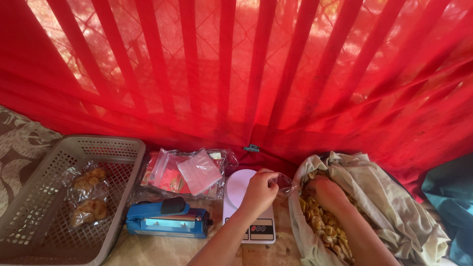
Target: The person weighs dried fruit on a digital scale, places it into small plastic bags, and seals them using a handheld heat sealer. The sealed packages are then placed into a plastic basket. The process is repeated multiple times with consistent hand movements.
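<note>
Nearest the camera, two bare forearms rise from the lower edge toward a kitchen scale and a cloth sack.

At far left a grey plastic basket [44, 162] with a latticed wall sits on a patterned cloth; two sealed clear packets of snacks [88, 196] lie inside it. Just right of the basket lies a blue heat sealer [166, 220], and behind that a heap of empty clear bags [189, 172], some showing red inside.

Next comes the white kitchen scale [244, 202], its round platform bare. The left hand [258, 191] hovers over the scale's right edge, fingers pinched on the mouth of a small clear bag [285, 185], which it holds out toward the sack. The right hand [329, 194] is plunged into the pale cloth sack [384, 202], resting among golden snack pieces [322, 226]; its fingers are buried, so whether they are closed on any cannot be told.

A red net curtain [236, 74] hangs behind everything, and a teal cloth [453, 207] shows at far right.
</note>
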